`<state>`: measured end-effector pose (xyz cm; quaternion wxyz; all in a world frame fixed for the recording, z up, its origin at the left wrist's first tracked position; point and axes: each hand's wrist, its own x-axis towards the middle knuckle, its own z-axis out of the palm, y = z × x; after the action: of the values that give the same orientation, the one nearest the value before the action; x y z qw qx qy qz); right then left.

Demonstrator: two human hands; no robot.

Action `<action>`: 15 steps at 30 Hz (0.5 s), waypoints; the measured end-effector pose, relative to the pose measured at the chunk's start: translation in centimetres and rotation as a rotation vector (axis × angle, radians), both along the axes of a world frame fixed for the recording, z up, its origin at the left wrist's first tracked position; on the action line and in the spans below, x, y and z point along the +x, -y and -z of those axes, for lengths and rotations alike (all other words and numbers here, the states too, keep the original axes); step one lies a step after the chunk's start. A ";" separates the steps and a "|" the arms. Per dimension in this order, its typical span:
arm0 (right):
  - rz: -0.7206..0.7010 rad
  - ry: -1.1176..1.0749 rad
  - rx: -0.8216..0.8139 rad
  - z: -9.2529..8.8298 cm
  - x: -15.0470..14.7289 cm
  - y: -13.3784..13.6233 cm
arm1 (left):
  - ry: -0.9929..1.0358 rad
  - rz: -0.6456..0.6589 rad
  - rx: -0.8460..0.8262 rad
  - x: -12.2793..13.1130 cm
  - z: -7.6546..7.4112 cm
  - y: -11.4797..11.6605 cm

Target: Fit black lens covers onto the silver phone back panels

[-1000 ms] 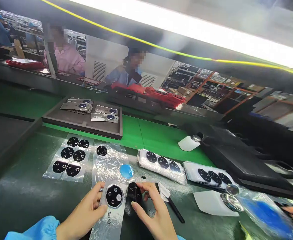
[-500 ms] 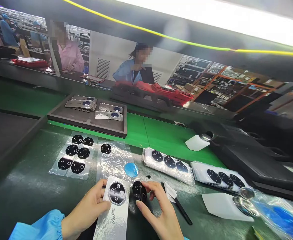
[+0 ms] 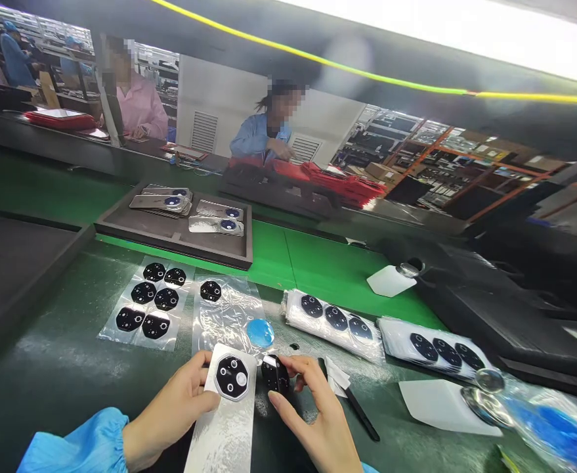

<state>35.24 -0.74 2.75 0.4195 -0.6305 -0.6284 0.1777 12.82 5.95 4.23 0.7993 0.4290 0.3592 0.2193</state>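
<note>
My left hand (image 3: 177, 407) grips a silver phone back cover (image 3: 222, 437) by its left edge, thumb on the front. Near the cover's top is a black octagonal camera area (image 3: 232, 378) with several round holes. Just to its right, my right hand (image 3: 315, 410) pinches a loose black camera lens cover (image 3: 274, 374) by its edge, tilted, between thumb and fingers. Whether the lens cover touches the phone back cover I cannot tell. Beyond the hands lies a clear plastic sheet (image 3: 224, 322) with one black lens cover (image 3: 211, 291) and a round blue film (image 3: 260, 333) on it.
Another sheet (image 3: 138, 335) with several lens covers lies left. A dark tray (image 3: 170, 240) holds silver back covers. Bagged lens-cover stacks (image 3: 335, 322), a black-handled tool (image 3: 362, 414) and white bottles (image 3: 430, 401) are right. Co-workers (image 3: 258, 135) sit across the bench.
Both hands stay nearly in place with the same two parts. The phone back cover's reflections have shifted, and its printed lettering no longer shows. A co-worker opposite has lowered a dark panel.
</note>
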 end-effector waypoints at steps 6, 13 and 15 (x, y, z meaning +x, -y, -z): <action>0.001 0.007 0.005 0.0 0.0 0.0 | -0.024 0.013 0.000 -0.1 -0.5 0.0; 0.006 -0.006 -0.005 -0.1 0.0 0.0 | -0.047 0.024 0.010 -0.1 -0.9 -0.1; 0.001 -0.004 -0.007 -0.2 0.0 0.0 | -0.043 0.028 0.016 -0.2 -0.9 -0.1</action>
<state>35.20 -0.70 2.91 0.4189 -0.6318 -0.6266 0.1810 12.65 6.04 5.10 0.7910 0.4450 0.3686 0.2013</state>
